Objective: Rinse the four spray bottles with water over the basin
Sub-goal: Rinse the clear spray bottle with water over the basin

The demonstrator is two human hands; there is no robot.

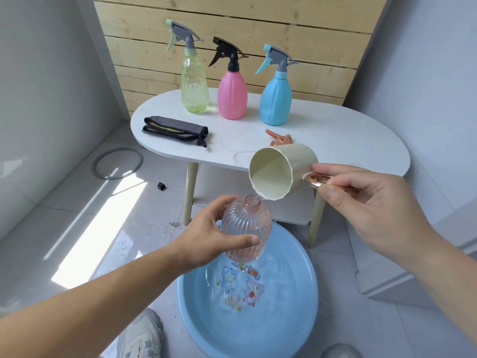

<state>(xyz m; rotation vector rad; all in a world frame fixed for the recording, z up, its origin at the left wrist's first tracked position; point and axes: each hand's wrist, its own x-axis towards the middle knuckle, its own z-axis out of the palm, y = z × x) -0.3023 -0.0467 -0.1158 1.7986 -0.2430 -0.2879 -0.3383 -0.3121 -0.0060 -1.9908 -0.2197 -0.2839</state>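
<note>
1. The left hand (206, 236) wraps round the clear pink bottle (246, 228). It holds it upright, with no top on, over the far rim of the blue basin (191, 306).
2. The right hand (361, 200) pinches the shiny handle of the cream cup (281, 171). The cup is tipped, and a thin stream of water (254, 193) runs into the bottle's mouth.
3. The mouth is small. If the cup tips too fast, I think water will miss it and run down the outside.
4. The bottle is near the basin's far rim, not its middle. Spilled water could land on the floor tiles and make them slippy.
5. A wet, ribbed bottle could slide out of the fingers and drop into the basin.
6. The cup hangs close to the front edge of the white tabletop (348, 135). A bump there would jog the pour.
7. Along the back edge stand a green spray bottle (194, 83), a pink spray bottle (231, 96) and a blue spray bottle (275, 102), tops on.
8. An orange spray head (280, 139) lies near the front edge, just behind the cup. A folded grey cloth (175, 130) lies by the left edge.
9. Nothing blocks the pour.
</note>
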